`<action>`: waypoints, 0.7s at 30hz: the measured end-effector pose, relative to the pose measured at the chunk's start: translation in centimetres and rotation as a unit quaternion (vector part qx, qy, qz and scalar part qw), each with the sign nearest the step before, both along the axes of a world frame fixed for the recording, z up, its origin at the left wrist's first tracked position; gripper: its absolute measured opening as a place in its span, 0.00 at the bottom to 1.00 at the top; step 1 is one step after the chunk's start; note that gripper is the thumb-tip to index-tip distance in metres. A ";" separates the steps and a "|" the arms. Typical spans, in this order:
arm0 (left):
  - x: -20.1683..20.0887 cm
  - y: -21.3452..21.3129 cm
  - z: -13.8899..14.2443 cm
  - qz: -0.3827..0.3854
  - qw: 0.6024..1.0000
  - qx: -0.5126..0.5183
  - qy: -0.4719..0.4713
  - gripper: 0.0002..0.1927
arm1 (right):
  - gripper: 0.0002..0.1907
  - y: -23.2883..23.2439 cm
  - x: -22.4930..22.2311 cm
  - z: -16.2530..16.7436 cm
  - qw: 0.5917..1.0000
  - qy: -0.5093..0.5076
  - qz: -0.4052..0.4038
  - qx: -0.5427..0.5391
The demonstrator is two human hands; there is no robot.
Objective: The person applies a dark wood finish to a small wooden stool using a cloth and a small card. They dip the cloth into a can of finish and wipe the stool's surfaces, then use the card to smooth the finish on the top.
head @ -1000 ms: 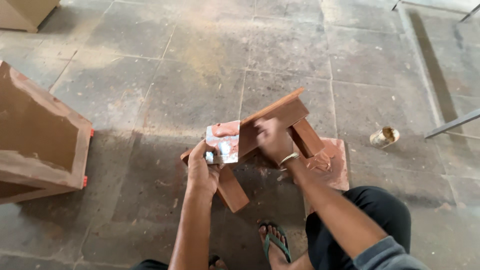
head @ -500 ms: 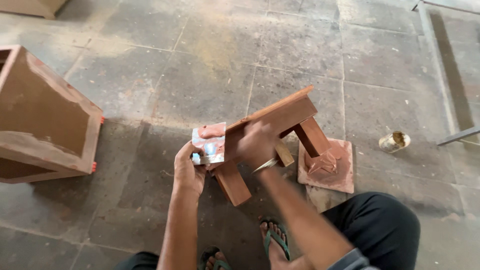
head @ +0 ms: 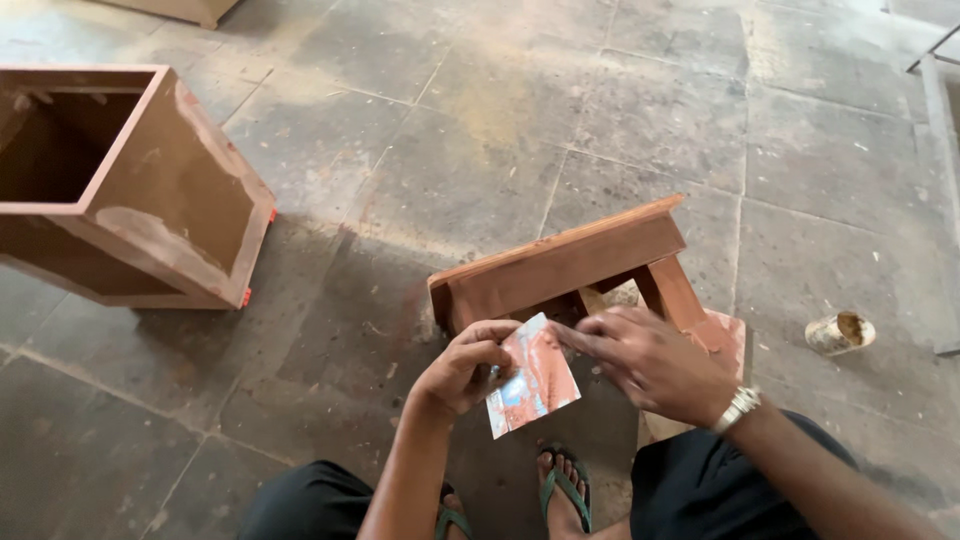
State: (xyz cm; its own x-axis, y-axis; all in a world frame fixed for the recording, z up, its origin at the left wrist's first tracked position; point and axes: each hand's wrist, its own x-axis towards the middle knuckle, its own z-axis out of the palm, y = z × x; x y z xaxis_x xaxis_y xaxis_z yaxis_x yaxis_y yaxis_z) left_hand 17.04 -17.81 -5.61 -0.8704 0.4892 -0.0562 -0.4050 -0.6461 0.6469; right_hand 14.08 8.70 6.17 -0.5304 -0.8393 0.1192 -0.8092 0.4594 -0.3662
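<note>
Head camera looks steeply down, close above floor (head: 420,200).

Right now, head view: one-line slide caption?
Both hands, left hand and right hand, hold a sandpaper sheet before a small wooden stool on stone floor.

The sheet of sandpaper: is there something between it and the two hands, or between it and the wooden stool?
Nothing visible. The left hand pinches the sheet of sandpaper at its left edge, and the right hand touches its upper right corner. The wooden stool lies tipped just behind the sheet, with open air between them.
</note>
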 end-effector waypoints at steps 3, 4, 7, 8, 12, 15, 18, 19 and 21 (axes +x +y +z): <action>-0.5 0.5 -0.1 0.040 0.995 -0.021 -0.089 0.19 | 0.34 1.0 0.5 0.8 0.986 0.161 0.018 0.038; -0.7 0.8 0.0 0.066 0.988 -0.035 -0.137 0.20 | 0.34 1.3 0.7 0.8 0.990 0.139 0.001 0.032; -1.1 1.1 0.4 -0.027 0.994 -0.102 -0.032 0.19 | 0.33 1.6 1.0 -0.2 0.996 0.075 -0.039 0.040; -1.1 1.3 0.5 -0.014 0.993 -0.111 -0.029 0.18 | 0.31 1.5 1.1 -0.7 0.996 0.053 -0.041 0.059; -1.4 1.5 0.7 0.069 0.978 -0.193 -0.045 0.18 | 0.36 0.5 0.7 -2.9 0.991 0.004 -0.052 0.124; -1.8 0.8 0.4 0.153 0.960 -0.222 -0.076 0.16 | 0.30 0.6 -0.5 -4.5 0.991 -0.118 -0.068 0.007; -2.2 -0.5 0.0 0.260 0.937 -0.191 -0.131 0.14 | 0.24 0.6 -3.2 -7.0 0.899 -0.391 -0.065 -0.187; -2.2 -1.0 0.0 0.298 0.925 -0.176 -0.156 0.14 | 0.24 0.2 -4.5 -8.3 0.905 -0.355 -0.101 -0.213; -2.0 -1.8 0.1 0.336 0.925 -0.115 -0.132 0.12 | 0.23 -1.3 -7.0 -11.4 0.877 -0.338 -0.209 -0.270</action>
State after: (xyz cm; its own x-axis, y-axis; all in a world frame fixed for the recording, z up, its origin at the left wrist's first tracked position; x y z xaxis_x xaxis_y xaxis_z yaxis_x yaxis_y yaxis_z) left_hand 14.99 -19.61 -5.52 -0.9147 -0.2087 -0.3462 -0.1255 -0.6674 0.7340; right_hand 7.09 7.36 -5.26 -0.8809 -0.4729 -0.0204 -0.1258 0.2755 -0.9530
